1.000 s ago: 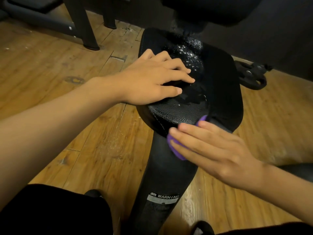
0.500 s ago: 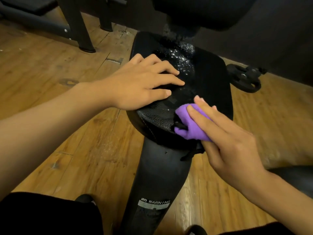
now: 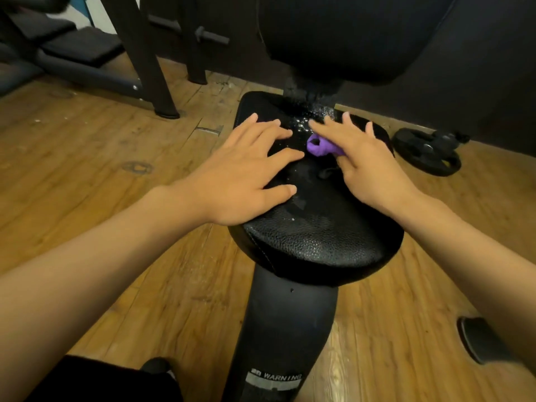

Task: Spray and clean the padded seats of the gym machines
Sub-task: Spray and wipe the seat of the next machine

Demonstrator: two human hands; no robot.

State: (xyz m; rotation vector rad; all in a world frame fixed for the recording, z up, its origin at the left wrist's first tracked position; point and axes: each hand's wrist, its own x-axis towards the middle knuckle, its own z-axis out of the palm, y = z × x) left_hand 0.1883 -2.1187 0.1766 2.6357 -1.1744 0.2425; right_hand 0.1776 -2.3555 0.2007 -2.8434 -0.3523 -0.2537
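Observation:
A black padded seat [image 3: 316, 239] sits on a black post in the middle of the view, with wet spray drops glistening at its far end. My left hand [image 3: 246, 175] rests flat on the seat's left side, fingers spread. My right hand [image 3: 365, 161] presses a bunched purple cloth [image 3: 320, 146] onto the far middle of the seat with straight fingers. Most of the cloth is hidden under that hand.
A black backrest pad [image 3: 348, 36] rises just behind the seat. A weight plate [image 3: 426, 152] lies on the wooden floor at right. Dark machine legs [image 3: 145, 59] and a bench [image 3: 81, 47] stand at the back left. A warning label [image 3: 275, 380] marks the post.
My right hand slid the purple cloth from the seat's near edge up to its far wet part. My left hand stayed on the seat. The camera view shifted back and up.

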